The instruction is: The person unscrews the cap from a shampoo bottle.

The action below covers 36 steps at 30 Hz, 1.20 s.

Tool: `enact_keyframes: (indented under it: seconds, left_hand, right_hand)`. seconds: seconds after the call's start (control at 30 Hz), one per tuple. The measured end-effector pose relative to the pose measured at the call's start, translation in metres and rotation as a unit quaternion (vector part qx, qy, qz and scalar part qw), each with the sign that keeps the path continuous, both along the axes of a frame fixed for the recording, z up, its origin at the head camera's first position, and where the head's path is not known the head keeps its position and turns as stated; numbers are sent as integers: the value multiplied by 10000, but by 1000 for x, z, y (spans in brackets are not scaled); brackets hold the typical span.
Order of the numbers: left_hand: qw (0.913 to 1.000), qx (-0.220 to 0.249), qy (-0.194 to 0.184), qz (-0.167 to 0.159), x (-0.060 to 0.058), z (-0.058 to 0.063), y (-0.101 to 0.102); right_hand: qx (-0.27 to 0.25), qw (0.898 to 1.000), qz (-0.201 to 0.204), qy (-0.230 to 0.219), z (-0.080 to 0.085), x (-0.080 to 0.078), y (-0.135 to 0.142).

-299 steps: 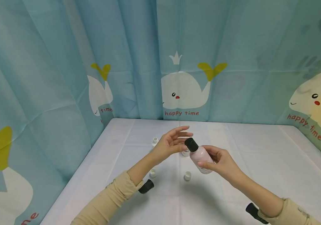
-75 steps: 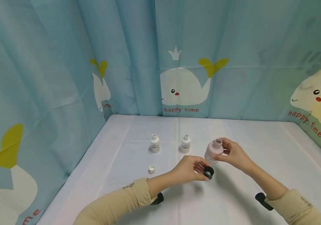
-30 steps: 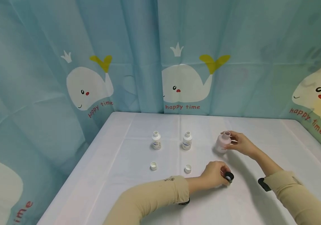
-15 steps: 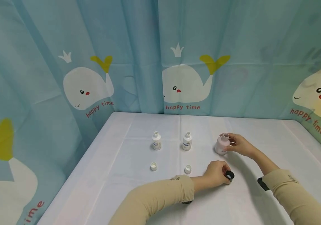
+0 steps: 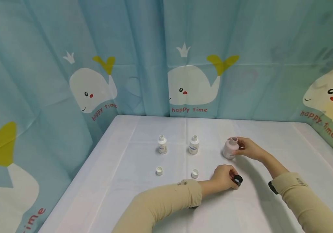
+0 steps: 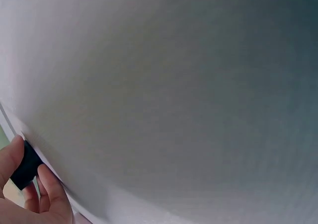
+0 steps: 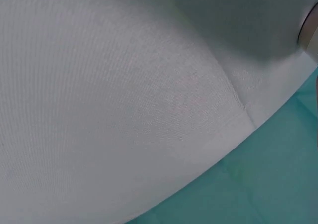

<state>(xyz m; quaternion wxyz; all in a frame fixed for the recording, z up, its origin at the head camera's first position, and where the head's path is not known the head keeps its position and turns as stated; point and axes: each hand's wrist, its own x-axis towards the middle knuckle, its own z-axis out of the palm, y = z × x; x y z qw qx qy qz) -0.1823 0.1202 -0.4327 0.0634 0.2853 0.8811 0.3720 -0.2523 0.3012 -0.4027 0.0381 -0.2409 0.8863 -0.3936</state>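
Observation:
My left hand (image 5: 224,177) pinches a black bottle cap (image 5: 237,180), its hollow side up, low over the table. In the left wrist view, the thumb and fingertips hold the dark cap (image 6: 26,167) from both sides. Farther back, my right hand (image 5: 249,149) holds an uncapped pink bottle (image 5: 230,149) upright by its side, at the table surface. Only a sliver of the bottle shows at the edge of the right wrist view. Two uncapped white bottles, a left one (image 5: 162,145) and a middle one (image 5: 194,145), stand in a row with the pink one.
A white cap (image 5: 159,171) lies in front of the left white bottle, and another white cap (image 5: 195,173) in front of the middle one. All stand on a white-covered table (image 5: 131,191). A blue whale-print curtain (image 5: 143,64) hangs behind and at the sides.
Since ten seconds ago, the black cap has come off the pink bottle. Both hands have moved right, and bottle and cap have come down to the table. Over the last half second, little differs.

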Motion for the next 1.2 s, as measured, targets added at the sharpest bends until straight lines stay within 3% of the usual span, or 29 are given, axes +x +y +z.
enact_keyframes:
  seconds: [0.33, 0.67, 1.07, 1.2]
  left_hand:
    - [9994, -356, 32, 3, 0, 0, -1]
    - [9995, -226, -19, 216, 2, -1, -1]
    - [9992, -377, -86, -93, 1, -6, -6]
    - [9991, -352, -202, -117, 0, -6, -15]
  right_hand:
    - [15, 9995, -36, -320, -2, 0, -1]
    - [-82, 9983, -69, -571, -1, -2, -2]
    - [-381, 9918, 69, -1217, -9, 9, 13]
    - [-354, 9917, -30, -1233, -9, 14, 17]
